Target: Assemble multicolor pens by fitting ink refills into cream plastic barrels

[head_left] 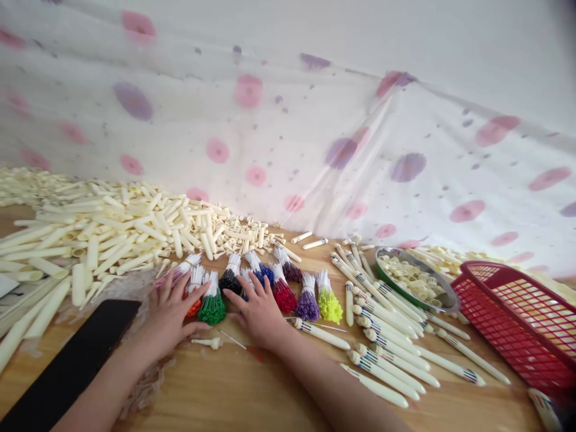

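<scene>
Bundles of thin white pen refills with coloured ends stand in a cluster at the middle of the table. My left hand (166,315) has its fingers spread over the orange bundle (194,307), beside the green bundle (211,306). A pink bundle (182,269) lies just beyond its fingertips. My right hand (261,312), fingers apart, rests over a light blue bundle mostly hidden beneath it. Around it are the black bundle (230,277), the red bundle (284,293) and the purple bundle (308,303). One loose refill (234,340) and a small cream pen part (207,342) lie between my wrists.
Cream pen barrels (112,234) are heaped at the left, near a black phone-like slab (72,366). Several multicolour pens (387,336) lie at the right, by a green-sided bowl (414,279) of small parts and a red basket (508,324). A dotted plastic sheet (279,138) hangs behind.
</scene>
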Available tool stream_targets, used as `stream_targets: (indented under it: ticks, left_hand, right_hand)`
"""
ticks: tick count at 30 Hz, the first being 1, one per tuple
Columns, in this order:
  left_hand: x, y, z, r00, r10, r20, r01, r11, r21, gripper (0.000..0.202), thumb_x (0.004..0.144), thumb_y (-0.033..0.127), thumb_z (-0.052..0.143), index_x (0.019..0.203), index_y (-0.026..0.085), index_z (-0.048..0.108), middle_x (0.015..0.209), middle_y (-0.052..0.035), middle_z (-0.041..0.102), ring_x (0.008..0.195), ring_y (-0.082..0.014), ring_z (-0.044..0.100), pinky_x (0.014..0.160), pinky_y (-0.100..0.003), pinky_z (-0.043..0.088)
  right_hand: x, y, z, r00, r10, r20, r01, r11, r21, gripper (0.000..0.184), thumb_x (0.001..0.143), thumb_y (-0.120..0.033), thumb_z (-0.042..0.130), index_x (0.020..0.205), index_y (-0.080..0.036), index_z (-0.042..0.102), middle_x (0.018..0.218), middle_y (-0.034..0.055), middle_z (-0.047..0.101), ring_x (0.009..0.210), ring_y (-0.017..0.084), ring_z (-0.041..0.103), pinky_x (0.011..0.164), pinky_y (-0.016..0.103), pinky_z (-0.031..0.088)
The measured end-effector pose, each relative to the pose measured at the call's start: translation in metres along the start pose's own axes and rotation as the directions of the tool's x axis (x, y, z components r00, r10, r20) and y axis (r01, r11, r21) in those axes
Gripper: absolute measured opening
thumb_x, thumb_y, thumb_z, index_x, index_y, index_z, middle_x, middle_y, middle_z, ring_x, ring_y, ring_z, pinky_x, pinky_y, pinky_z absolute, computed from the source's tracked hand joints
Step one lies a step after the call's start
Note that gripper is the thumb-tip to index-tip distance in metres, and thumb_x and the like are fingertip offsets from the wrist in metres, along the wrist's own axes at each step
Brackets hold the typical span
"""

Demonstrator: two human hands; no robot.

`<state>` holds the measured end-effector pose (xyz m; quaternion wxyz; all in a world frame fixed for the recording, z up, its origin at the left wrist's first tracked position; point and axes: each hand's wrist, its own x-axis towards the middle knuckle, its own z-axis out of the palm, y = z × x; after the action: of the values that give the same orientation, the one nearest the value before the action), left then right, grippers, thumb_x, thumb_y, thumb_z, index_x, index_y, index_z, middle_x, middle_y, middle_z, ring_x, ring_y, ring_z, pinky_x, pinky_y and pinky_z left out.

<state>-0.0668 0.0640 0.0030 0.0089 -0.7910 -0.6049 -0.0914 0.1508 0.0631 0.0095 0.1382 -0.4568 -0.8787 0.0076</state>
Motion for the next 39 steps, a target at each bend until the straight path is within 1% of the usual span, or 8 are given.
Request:
stream_targets:
  ticks: [7,12,15,19,25,28,32,39]
  left_hand:
    - [0.019,0.013,0.003,1.0,0.008,-0.029,-0.01,0.998,-0.07,0.058,0.073,0.042,0.061,0.128,0.029,0.048,0.143,-0.0135,0.034,0.135,-0.0404,0.008,0.101,-0.059,0.015]
    - [0.018,0.011,-0.005,0.997,0.075,-0.009,-0.075,0.958,-0.277,0.059,0.079,0.045,0.052,0.134,0.026,0.04,0.147,-0.0128,0.026,0.136,-0.0348,0.009,0.104,-0.055,0.015]
    - [0.017,-0.009,-0.026,0.998,0.035,-0.055,-0.055,0.908,-0.415,0.057,0.085,0.045,0.042,0.136,0.023,0.032,0.147,-0.0106,0.026,0.135,-0.0261,0.022,0.105,-0.041,0.026]
    - [0.023,-0.05,-0.056,0.959,-0.243,-0.146,0.175,0.913,-0.369,0.05,0.088,0.038,0.037,0.131,0.013,0.034,0.134,-0.0143,0.041,0.119,-0.0231,0.045,0.091,-0.031,0.043]
    - [0.035,-0.094,-0.068,0.938,-0.334,-0.089,0.311,0.928,-0.205,0.041,0.085,0.02,0.037,0.122,0.001,0.041,0.121,-0.0199,0.046,0.11,-0.0296,0.05,0.097,-0.044,0.034]
    - [0.036,-0.102,-0.066,0.952,-0.305,-0.029,0.298,0.946,-0.13,0.033,0.085,0.02,0.038,0.113,0.005,0.047,0.113,-0.0167,0.053,0.108,-0.0285,0.051,0.095,-0.041,0.037]
    - [0.04,-0.107,-0.065,0.966,-0.257,0.027,0.258,0.964,-0.062,0.027,0.085,0.024,0.038,0.105,0.009,0.049,0.106,-0.015,0.059,0.104,-0.0273,0.053,0.088,-0.037,0.041]
    - [0.055,-0.106,-0.062,0.972,-0.201,0.125,0.199,0.98,0.029,0.036,0.089,0.028,0.031,0.118,0.01,0.042,0.105,-0.0159,0.061,0.096,-0.0287,0.057,0.077,-0.037,0.043]
  right_hand:
    - [0.009,0.014,0.002,0.997,0.08,-0.014,-0.08,0.995,-0.053,0.042,0.088,-0.04,0.045,0.13,-0.034,0.042,0.134,0.0104,0.044,0.127,0.033,0.031,0.099,0.061,0.023]
    - [0.004,0.022,-0.007,0.997,0.073,-0.011,-0.073,0.997,-0.01,0.045,0.086,-0.036,0.052,0.129,-0.033,0.044,0.134,0.0104,0.043,0.127,0.032,0.031,0.099,0.059,0.023]
    - [-0.005,0.021,-0.016,0.993,0.052,-0.102,-0.046,0.997,0.058,0.034,0.085,-0.031,0.053,0.118,-0.027,0.055,0.127,0.0104,0.049,0.125,0.03,0.032,0.1,0.054,0.025]
    - [-0.023,0.008,-0.023,0.971,0.104,-0.213,-0.057,0.975,0.216,0.017,0.086,-0.021,0.046,0.077,-0.019,0.06,0.084,0.0075,0.061,0.087,0.021,0.051,0.077,0.034,0.041]
    - [-0.032,-0.029,-0.015,0.983,0.151,-0.106,-0.107,0.935,0.339,0.037,0.087,-0.02,0.042,0.049,-0.019,0.041,0.051,-0.0007,0.048,0.052,0.012,0.043,0.052,0.025,0.028]
    - [-0.024,-0.046,-0.014,0.986,0.164,-0.021,-0.146,0.927,0.347,0.036,0.089,-0.028,0.045,0.054,-0.019,0.049,0.057,-0.0002,0.054,0.057,0.013,0.049,0.054,0.025,0.03]
    - [-0.012,-0.062,-0.008,0.975,0.218,0.052,-0.224,0.928,0.298,0.009,0.079,-0.029,0.06,0.083,-0.02,0.061,0.084,0.0036,0.063,0.082,0.019,0.054,0.069,0.027,0.039]
    - [-0.025,-0.067,0.002,0.95,0.29,0.115,-0.311,0.912,0.266,0.023,0.075,-0.022,0.064,0.098,-0.019,0.059,0.096,0.0061,0.059,0.093,0.021,0.05,0.082,0.031,0.041]
